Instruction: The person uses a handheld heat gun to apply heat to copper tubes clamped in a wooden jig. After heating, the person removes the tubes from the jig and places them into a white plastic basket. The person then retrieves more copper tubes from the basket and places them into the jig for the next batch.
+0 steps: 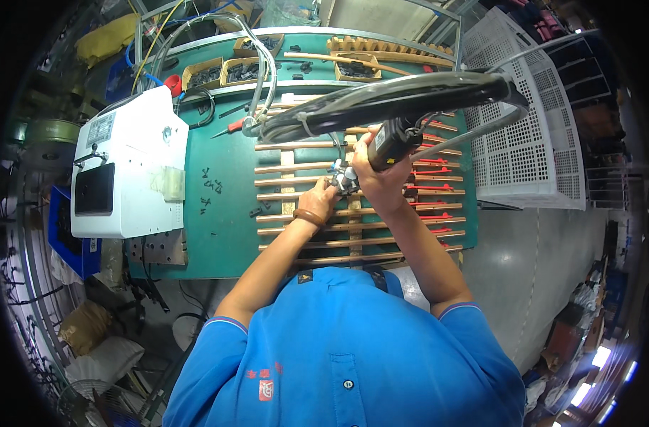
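Observation:
My right hand (381, 174) is wrapped round a black power tool (394, 144), held tilted over the middle of the green workbench. A small metal head (346, 180) is at the tool's lower left end. My left hand (319, 199), with a brown bangle at the wrist, has its fingertips pressed together against that head; what they pinch is hidden. Beneath both hands lie several copper-coloured rods (271, 219) in parallel rows across wooden strips (289, 206). Red pieces (438, 206) sit along the rods' right ends.
Thick looped hoses (395, 103) hang over the bench above my hands. A white machine (128, 171) stands at left, near a red-handled screwdriver (228, 129). Boxes of black parts (240, 72) line the back. White perforated crates (516, 121) stand right of the green workbench (217, 249).

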`<state>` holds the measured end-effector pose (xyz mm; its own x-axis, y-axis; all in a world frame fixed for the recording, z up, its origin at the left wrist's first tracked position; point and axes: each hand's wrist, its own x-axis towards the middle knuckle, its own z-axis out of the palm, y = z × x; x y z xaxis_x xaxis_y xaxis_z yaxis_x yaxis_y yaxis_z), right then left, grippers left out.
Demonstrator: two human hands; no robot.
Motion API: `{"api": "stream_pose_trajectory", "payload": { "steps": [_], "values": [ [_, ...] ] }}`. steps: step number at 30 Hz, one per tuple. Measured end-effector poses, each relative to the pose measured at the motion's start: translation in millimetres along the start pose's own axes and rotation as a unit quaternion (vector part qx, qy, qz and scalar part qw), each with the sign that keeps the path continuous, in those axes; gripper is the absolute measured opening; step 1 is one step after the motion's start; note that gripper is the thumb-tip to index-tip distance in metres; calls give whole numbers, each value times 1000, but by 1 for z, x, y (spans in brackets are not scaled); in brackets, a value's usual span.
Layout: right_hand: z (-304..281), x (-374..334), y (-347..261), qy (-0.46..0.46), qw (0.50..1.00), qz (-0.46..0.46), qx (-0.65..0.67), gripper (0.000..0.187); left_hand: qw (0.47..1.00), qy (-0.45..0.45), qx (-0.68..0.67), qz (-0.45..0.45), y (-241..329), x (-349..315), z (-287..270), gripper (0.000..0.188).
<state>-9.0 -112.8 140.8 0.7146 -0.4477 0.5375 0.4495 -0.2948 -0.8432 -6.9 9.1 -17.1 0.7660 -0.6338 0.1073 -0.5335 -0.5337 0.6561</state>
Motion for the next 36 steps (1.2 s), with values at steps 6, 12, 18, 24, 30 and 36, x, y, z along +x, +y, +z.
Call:
{"api": "stream_pose_trajectory", "payload": {
  "steps": [6,12,18,24,30,36],
  "values": [
    [-2,-7,2,-16,999,6,-34,27,1000,11,15,-9,10,0,-9,10],
    [-6,-11,11,-41,996,15,-73,28,999,-11,32,-26,11,1,-6,11],
    [-17,52,-65,50,990,69,114,33,999,22,-28,14,0,3,0,18],
    [-40,68,-80,64,996,40,40,30,1000,24,-5,-9,10,7,1,17],
    [-39,44,-69,96,992,60,55,28,999,7,23,-37,12,8,4,20],
    [-30,27,-74,84,990,72,87,31,922,13,-348,-170,-7,-8,-12,36]
  ]
}}
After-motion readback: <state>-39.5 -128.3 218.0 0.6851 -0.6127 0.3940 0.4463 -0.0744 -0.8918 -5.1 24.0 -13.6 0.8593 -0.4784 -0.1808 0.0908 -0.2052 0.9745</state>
